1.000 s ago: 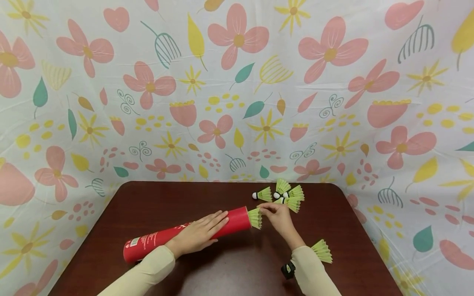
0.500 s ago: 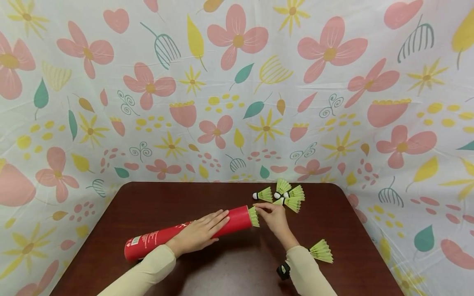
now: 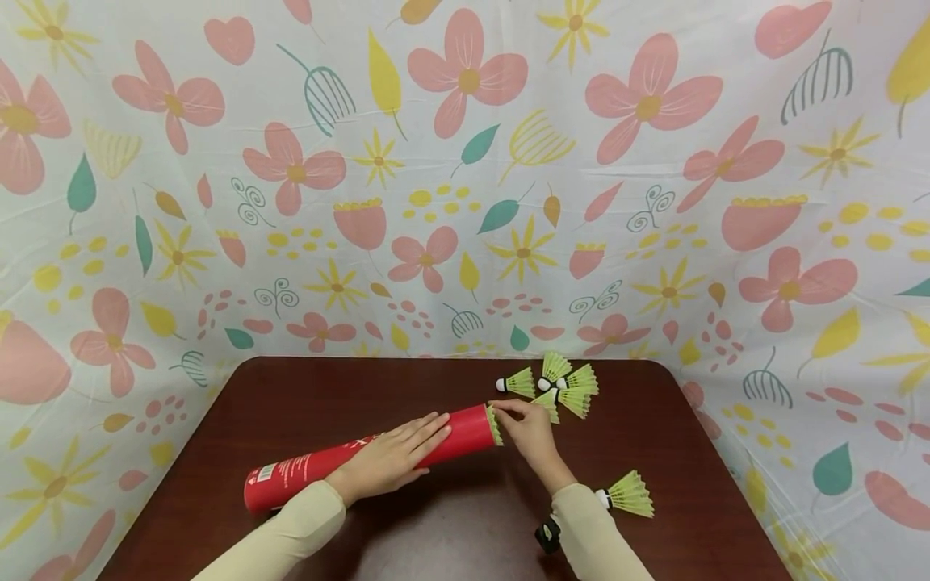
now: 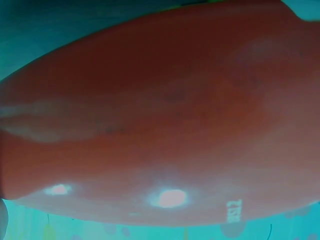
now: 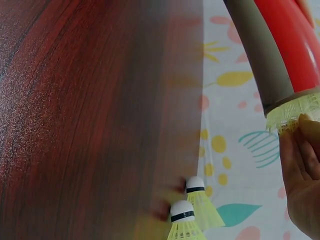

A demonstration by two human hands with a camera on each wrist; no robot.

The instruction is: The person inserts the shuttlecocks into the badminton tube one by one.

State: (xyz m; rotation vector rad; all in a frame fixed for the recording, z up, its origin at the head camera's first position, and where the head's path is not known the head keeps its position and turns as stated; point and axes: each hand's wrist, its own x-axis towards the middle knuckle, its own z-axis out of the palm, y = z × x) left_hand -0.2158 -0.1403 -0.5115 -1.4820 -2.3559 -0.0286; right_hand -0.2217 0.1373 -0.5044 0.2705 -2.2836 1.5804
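Note:
A long red shuttlecock tube lies slantwise across the table, its mouth pointing right. My left hand grips it near the mouth, fingers laid over the top and thumb on the near side. The tube's red wall fills most of the left wrist view. At the mouth my right hand pinches the skirt rim of a yellow-green shuttlecock. Only a narrow ring of that skirt shows outside the tube; its cork is hidden inside. In the right wrist view, thumb and fingers meet at the rim.
Several loose shuttlecocks lie clustered at the table's back right, one slightly apart. Another shuttlecock rests beside my right sleeve. A black wrist camera is worn on the right wrist. Floral cloth hangs behind the dark table.
My right hand has moved left, and the shuttlecock has slid deeper into the tube until just its rim shows. The left hand and tube have stayed nearly still.

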